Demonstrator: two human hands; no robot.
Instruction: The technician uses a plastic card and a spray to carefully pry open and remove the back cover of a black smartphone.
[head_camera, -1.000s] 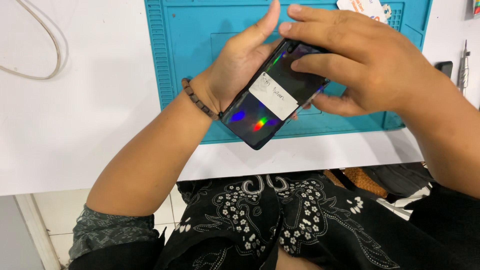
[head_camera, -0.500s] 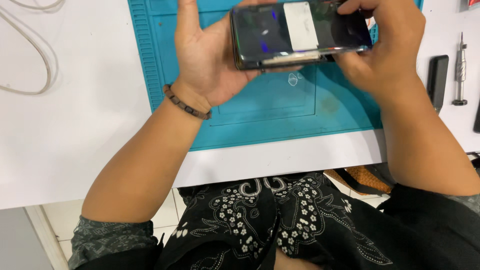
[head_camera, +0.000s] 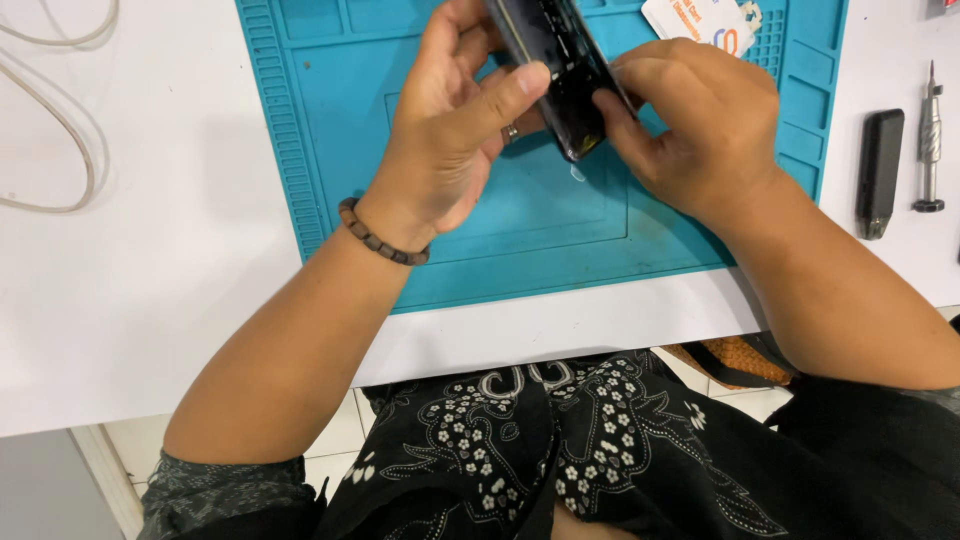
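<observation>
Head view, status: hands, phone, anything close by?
Left hand and right hand both grip the black phone, tilted on edge above the teal mat. Nothing between hands and phone.

I see a smooth white table (head_camera: 150, 300) under even, bright light, with a teal rubber work mat (head_camera: 520, 240) lying on it. Below the table's front edge I see a pale tiled floor (head_camera: 330, 460).
</observation>
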